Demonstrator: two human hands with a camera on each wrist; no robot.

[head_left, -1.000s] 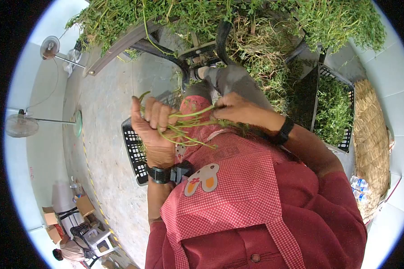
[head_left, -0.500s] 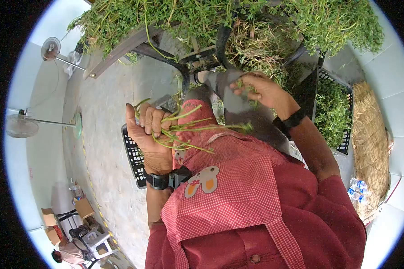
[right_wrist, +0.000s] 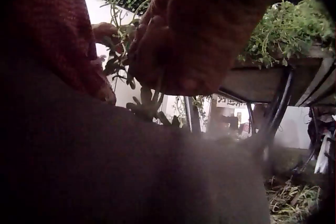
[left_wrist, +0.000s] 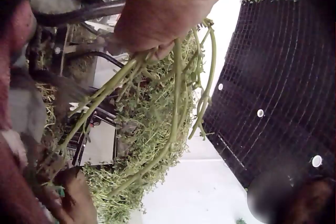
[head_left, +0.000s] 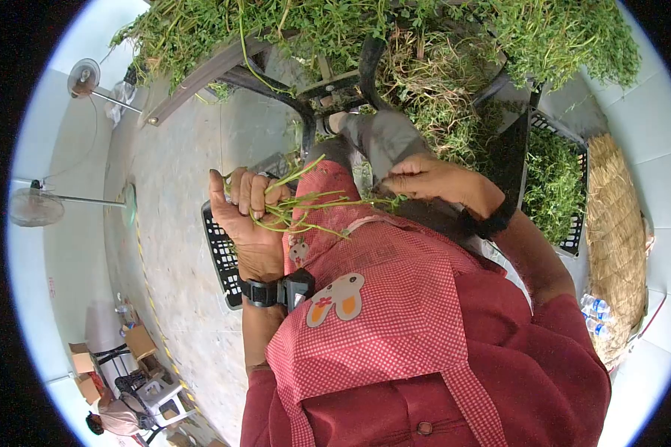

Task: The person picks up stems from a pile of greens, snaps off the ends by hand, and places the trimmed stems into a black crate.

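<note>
My left hand [head_left: 244, 212] grips a small bunch of green plant stems [head_left: 317, 200], which fan out to the right over the apron. In the left wrist view, the bare stems [left_wrist: 176, 98] hang below the curled fist. My right hand [head_left: 436, 182] is at the leafy end of the longest stem, fingers bent together. Leafy sprigs [right_wrist: 144, 106] stick out beneath its curled fingers in the right wrist view, pinched there. The fingertips themselves are partly hidden by the hand.
A table heaped with leafy greens [head_left: 335, 33] stands ahead. Cut plants [head_left: 432, 82] are piled beneath it. A black crate [head_left: 578, 235] of greens is on the right, beside a straw bundle [head_left: 615, 223]. Another black crate [head_left: 216, 242] sits left. A person [head_left: 119, 417] is at lower left.
My right hand swung out to the right with leafy bits in its fingers, then came back left to the stem ends. The left hand keeps its grip, almost still.
</note>
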